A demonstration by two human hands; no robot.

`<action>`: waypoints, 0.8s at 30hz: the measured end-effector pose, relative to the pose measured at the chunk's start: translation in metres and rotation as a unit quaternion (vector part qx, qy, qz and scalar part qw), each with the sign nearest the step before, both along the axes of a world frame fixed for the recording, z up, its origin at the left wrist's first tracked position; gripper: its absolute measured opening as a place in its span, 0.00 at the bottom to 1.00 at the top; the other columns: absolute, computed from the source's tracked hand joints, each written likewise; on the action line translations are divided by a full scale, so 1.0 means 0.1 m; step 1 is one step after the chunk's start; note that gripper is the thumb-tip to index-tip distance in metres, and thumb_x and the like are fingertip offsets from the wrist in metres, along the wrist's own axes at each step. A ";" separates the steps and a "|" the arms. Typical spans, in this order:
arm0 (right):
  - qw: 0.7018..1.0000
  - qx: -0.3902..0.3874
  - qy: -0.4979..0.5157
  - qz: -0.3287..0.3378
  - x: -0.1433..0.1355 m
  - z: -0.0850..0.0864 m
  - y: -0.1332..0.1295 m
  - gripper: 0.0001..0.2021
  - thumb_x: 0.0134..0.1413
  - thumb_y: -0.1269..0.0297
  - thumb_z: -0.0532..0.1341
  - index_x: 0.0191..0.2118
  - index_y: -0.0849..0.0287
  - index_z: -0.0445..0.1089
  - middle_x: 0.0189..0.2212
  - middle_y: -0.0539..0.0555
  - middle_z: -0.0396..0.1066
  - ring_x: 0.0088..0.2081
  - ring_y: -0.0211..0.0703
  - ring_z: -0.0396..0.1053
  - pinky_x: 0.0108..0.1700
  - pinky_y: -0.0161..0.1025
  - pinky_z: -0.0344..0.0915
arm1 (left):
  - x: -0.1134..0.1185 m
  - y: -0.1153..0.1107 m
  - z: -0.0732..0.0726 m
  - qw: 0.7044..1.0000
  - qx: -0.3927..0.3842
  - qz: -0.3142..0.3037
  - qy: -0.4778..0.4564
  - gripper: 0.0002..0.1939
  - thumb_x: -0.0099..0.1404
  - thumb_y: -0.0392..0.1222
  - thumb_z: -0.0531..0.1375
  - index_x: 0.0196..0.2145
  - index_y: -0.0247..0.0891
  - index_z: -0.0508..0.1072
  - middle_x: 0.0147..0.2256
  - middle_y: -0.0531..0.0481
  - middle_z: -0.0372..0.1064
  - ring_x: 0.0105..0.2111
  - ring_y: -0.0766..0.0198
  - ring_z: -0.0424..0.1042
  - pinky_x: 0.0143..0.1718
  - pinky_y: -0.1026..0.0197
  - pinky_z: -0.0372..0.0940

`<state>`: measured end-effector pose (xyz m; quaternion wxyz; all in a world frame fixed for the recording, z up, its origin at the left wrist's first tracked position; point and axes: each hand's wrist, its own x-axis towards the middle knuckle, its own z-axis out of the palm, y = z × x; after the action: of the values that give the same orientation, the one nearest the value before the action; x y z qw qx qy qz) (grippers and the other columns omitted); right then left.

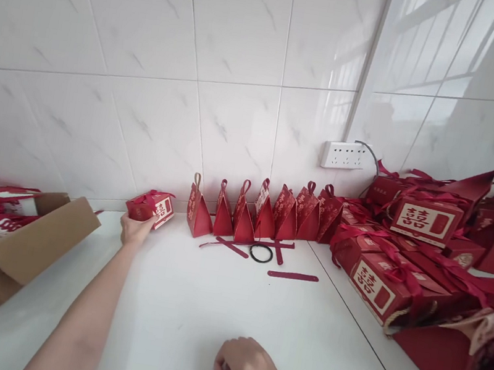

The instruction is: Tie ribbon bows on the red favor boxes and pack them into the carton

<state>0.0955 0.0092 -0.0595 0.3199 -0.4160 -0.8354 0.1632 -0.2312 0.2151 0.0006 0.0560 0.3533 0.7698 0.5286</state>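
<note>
Stretched out to the far left, my left hand [134,230] grips a small red gift box [141,207] with a ribbon bow and a cream label, close to the tiled wall. My right hand [246,369] rests low over the white table [171,310], its fingers curled in; whatever lies inside the curl is hidden. Between the hands and the wall stands a row of several red triangular gift boxes [261,215] with loop handles. In front of them lie dark red strips [292,275] and a black ring [261,253].
An open cardboard box [46,234] with red and white packaging stands at the left. Red gift boxes with ribbons [405,279] are piled along the right side. A white power strip [345,155] with a cable is on the wall.
</note>
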 end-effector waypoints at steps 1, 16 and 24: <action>1.000 -0.017 -0.001 0.006 0.02 0.08 -0.02 0.07 0.44 0.75 0.53 0.23 0.57 0.55 0.20 0.48 0.63 0.21 0.36 0.58 0.25 0.32 0.57 | 0.06 -0.08 0.02 1.000 0.018 0.009 -0.022 0.39 0.48 0.45 0.64 0.52 0.34 0.47 0.54 0.29 0.55 0.54 0.43 0.62 0.53 0.41 0.60; 0.846 -0.217 0.478 -0.096 0.37 0.49 0.11 0.22 0.55 0.46 0.45 0.42 0.59 0.63 0.42 0.60 0.63 0.42 0.46 0.65 0.38 0.40 0.67 | 1.75 -1.83 0.24 0.888 0.232 -0.394 0.048 0.44 0.46 0.40 0.65 0.56 0.46 0.45 0.54 0.42 0.56 0.51 0.54 0.65 0.47 0.55 0.67; 0.895 -0.193 0.401 0.001 0.48 0.56 0.02 0.22 0.54 0.46 0.53 0.49 0.54 0.61 0.53 0.57 0.63 0.54 0.50 0.60 0.52 0.47 0.61 | 1.84 -2.11 -0.11 0.808 0.093 -0.581 0.037 0.49 0.49 0.38 0.64 0.62 0.42 0.40 0.58 0.36 0.51 0.57 0.49 0.57 0.52 0.51 0.63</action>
<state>0.1439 0.0115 -0.0030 0.5412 -0.3682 -0.5884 0.4747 -0.0475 0.0037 -0.0102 0.2911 0.7576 0.3693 0.4527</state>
